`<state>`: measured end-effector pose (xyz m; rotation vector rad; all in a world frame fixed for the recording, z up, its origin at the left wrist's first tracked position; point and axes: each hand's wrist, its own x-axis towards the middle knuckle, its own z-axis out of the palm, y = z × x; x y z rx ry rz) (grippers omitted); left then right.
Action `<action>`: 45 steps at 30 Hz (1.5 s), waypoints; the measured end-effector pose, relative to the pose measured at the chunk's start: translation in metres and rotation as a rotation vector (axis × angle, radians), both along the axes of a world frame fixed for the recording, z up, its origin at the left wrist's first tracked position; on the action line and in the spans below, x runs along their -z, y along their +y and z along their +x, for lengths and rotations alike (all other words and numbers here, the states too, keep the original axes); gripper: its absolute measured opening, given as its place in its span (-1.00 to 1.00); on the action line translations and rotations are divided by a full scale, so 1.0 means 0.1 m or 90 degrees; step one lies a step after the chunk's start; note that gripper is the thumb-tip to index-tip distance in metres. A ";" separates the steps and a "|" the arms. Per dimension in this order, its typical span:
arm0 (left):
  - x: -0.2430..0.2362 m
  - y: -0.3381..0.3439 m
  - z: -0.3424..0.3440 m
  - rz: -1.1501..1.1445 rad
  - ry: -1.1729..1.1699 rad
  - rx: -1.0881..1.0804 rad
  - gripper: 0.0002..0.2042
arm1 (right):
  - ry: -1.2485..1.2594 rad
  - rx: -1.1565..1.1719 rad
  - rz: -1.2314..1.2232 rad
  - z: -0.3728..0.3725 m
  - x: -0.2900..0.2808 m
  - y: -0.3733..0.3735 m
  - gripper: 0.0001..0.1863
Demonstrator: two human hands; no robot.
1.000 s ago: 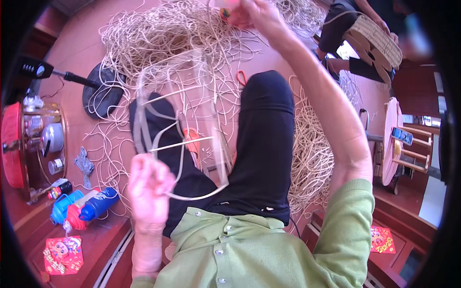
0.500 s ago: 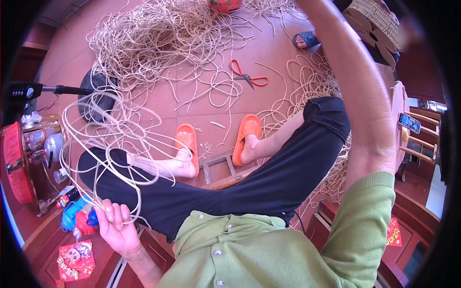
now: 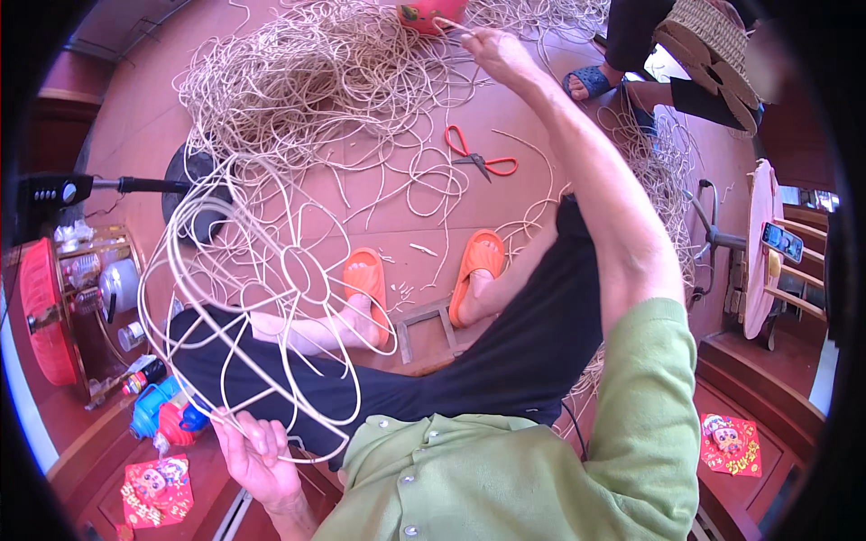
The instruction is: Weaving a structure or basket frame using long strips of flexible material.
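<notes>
My left hand (image 3: 260, 451) is closed on the lower rim of an openwork cane frame (image 3: 311, 293). The frame is made of thin, pale, bent strands. Loops spread like petals around a small ring, and a larger bundled hoop curves along the left. It is held tilted above my left leg. Stretched far forward, my right hand (image 3: 499, 52) pinches a pale cane strand (image 3: 451, 25) near the red round object at the top. Where the rest of this strand runs cannot be made out.
A large tangle of cane strands (image 3: 298, 99) lies on the tiled floor. Red-handled scissors (image 3: 478, 160) lie before my orange slippers (image 3: 478, 261). A black fan stand (image 3: 198, 194) is at left. Another person's foot in a blue slipper (image 3: 591, 83) and a woven basket (image 3: 708, 45) are at upper right.
My right hand has come down into view at the top with a cane strand. The frame in my left hand has turned, showing its ring and petal loops. The whole view has shifted slightly.
</notes>
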<state>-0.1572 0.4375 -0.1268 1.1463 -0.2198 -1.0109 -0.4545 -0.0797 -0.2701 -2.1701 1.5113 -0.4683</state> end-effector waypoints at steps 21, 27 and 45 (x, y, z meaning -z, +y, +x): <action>0.08 -0.21 0.03 0.155 0.125 -0.029 -0.75 | 0.075 0.109 0.265 0.06 2.58 1.08 -0.73; 0.12 -0.10 0.00 0.141 0.120 -0.040 -0.79 | 0.175 0.099 0.287 0.15 2.41 1.17 -0.69; 0.34 0.06 0.13 0.104 0.094 -0.004 -0.73 | -0.148 -0.063 0.642 -0.26 -0.16 0.32 -0.71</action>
